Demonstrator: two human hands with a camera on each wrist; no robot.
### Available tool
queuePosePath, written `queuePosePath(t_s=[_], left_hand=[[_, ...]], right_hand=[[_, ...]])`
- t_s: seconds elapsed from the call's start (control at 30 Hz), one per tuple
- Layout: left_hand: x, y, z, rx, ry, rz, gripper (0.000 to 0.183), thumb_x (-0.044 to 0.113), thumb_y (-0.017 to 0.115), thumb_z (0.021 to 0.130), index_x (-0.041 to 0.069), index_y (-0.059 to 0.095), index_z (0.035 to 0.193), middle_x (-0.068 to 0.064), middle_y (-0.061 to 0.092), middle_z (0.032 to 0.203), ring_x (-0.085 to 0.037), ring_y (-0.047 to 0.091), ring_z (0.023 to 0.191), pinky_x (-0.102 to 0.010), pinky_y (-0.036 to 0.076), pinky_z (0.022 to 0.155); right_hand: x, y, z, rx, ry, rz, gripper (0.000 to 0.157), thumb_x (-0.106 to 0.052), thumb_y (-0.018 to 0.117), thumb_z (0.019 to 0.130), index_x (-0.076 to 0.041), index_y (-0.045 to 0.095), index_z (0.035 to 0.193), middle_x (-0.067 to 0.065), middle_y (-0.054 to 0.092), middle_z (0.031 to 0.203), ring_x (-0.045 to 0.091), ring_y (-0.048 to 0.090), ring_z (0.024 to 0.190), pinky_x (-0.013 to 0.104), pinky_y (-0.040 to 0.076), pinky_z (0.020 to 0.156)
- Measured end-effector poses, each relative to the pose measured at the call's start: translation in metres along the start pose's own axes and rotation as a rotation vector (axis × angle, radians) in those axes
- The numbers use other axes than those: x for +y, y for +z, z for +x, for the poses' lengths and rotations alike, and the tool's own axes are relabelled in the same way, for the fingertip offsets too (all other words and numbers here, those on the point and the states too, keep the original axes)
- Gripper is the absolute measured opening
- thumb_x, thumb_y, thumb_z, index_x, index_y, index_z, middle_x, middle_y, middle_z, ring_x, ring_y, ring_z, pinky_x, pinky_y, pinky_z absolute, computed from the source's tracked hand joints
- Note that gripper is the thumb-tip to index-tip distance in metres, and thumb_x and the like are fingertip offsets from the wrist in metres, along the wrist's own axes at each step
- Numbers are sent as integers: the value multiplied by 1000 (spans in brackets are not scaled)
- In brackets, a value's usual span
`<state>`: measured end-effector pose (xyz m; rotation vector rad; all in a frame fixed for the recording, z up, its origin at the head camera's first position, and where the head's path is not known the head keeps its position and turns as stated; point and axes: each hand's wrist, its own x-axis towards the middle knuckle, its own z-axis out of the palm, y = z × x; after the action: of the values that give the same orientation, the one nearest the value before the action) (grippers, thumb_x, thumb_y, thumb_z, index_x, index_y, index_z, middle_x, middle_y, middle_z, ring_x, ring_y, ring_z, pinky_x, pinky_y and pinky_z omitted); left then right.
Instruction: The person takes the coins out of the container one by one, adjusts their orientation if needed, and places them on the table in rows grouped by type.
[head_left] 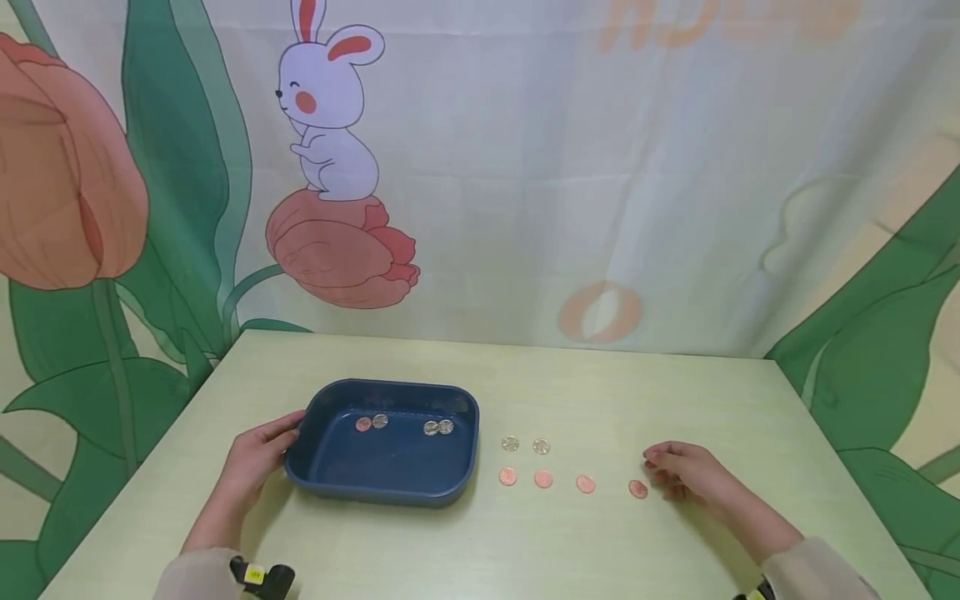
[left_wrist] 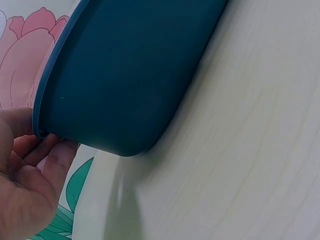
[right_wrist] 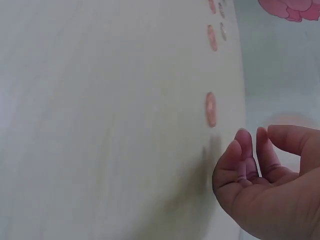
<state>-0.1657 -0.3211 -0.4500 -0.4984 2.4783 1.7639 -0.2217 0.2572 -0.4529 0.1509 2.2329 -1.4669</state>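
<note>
A dark blue rectangular tray point(head_left: 382, 499) rests on the table at the left. At its left end my left hand point(head_left: 258, 457) grips the rim, with thumb and fingers on either side of it in the left wrist view. Inside the tray lie one copper coin point(head_left: 363, 424) and three silvery coins point(head_left: 380, 421). Right of the tray, two silvery coins point(head_left: 541, 447) lie behind a row of several copper coins point(head_left: 543, 478). My right hand point(head_left: 693, 471), fingers loosely curled with nothing visible between them, hovers just beside the rightmost copper coin point(head_left: 638, 489).
The pale wood-grain table point(head_left: 570, 550) ends at a back edge against a printed cloth point(head_left: 487, 208) with a rabbit and tulips. Black devices point(head_left: 272, 581) are worn on the wrists.
</note>
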Motion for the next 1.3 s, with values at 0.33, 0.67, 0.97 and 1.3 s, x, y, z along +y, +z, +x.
queuePosePath(t_s=[0.33,0.67,0.97,1.3], left_hand=[[0,0,1,-8,5,0,47,17,47,103,0,42,147,-21,37,154,25,45,91,-6,48,80],[1,2,1,2,8,28,46,18,44,104,2,43,147,-19,39,155,0,56,121,-9,51,87],[1,3,-2,28,20,7,45,16,46,103,0,46,145,-19,41,152,27,46,88,-3,47,80],[2,3,-2,31,25,-13,45,14,47,102,-1,45,145,-20,41,152,26,48,89,-4,48,80]], right_hand=[[-56,44,12,-118,-113,-49,42,-26,53,101,7,53,126,17,61,118,21,60,96,30,53,77],[-136,118,39,-301,-237,-72,28,-17,49,102,3,60,117,5,65,95,15,63,81,24,54,71],[-189,162,55,-441,-265,-173,32,-16,47,102,6,61,122,6,67,92,11,62,75,26,56,72],[-227,200,72,-502,-273,-391,35,-17,50,100,2,62,126,14,70,104,21,67,87,30,59,80]])
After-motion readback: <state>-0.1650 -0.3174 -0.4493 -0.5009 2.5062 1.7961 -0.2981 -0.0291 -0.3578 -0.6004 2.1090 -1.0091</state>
